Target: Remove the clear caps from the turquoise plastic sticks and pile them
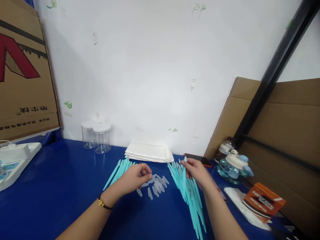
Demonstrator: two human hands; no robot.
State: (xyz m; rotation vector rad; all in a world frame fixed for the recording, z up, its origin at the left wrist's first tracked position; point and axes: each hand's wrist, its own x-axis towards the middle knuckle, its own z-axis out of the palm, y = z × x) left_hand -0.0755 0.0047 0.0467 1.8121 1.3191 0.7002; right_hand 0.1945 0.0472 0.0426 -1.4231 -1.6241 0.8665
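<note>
My left hand (141,178) is over the left edge of a small heap of translucent caps (158,185), its fingers curled together; whatever they hold is too small to make out. Behind that wrist lies a group of turquoise sticks (119,171), partly hidden by the hand. At the right, my right hand (194,170) pinches the upper end of a turquoise stick (184,173). This stick is over a long, fanned pile of similar turquoise sticks (193,211) that reaches toward the front edge of the view.
White sheets (148,152) are stacked by the wall, with two clear jars (102,140) to their left. A power strip (20,163) is far left. On the right are a phone (206,161), brown bottle (225,148), blue-tinted bottle (232,170) and orange box (263,201).
</note>
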